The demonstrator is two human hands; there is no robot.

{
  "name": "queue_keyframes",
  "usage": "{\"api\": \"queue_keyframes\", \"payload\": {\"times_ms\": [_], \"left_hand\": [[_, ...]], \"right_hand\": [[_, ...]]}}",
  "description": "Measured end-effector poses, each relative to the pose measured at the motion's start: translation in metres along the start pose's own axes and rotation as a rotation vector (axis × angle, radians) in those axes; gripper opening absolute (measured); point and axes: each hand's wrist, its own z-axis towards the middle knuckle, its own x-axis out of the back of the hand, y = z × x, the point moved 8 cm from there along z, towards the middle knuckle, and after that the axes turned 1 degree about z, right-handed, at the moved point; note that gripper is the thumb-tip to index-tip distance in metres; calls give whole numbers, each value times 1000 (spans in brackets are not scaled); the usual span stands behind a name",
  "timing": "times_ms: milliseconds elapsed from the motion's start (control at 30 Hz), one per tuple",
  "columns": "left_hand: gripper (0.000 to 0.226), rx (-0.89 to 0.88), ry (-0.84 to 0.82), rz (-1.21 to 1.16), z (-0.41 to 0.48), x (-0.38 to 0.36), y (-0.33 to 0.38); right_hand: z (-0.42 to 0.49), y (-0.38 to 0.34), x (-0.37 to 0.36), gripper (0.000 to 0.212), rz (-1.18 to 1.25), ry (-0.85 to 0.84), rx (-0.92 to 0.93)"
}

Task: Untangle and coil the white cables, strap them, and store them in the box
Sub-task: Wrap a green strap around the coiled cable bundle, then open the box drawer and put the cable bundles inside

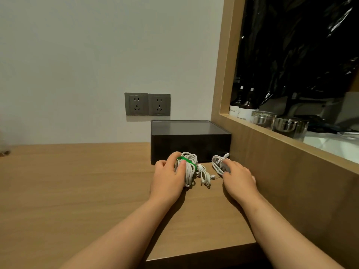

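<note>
And the left hand is wrapped round the big cable bundle, green strap on, down on the surface right in front of the box. The right hand lies over the smaller coil; gripping or just touching, can't tell. Box looks closed, so free one hand, open it, then lower both in with loops kept tight

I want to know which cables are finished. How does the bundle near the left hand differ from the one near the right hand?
The left bundle has a green strap around it; the right bundle shows none. The left bundle is thick, with many loops; the right bundle is a small, thin coil. Both are white and lie before the box.
</note>
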Motion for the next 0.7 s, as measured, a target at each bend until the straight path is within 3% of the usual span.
{"api": "queue_keyframes", "payload": {"times_ms": [233, 400, 533, 700], "left_hand": [[47, -116, -79, 288, 2, -24, 12], [56, -162, -21, 561, 9, -39, 24], [54, -211, -67, 403, 12, -39, 24], [45, -229, -77, 200, 10, -32, 29]], "right_hand": [[-1, -3, -4, 45, 128, 18, 61], [-2, -20, -9, 46, 18, -57, 193], [0, -15, -12, 51, 56, -105, 137], [0, -11, -1, 45, 135, 14, 110]]}}
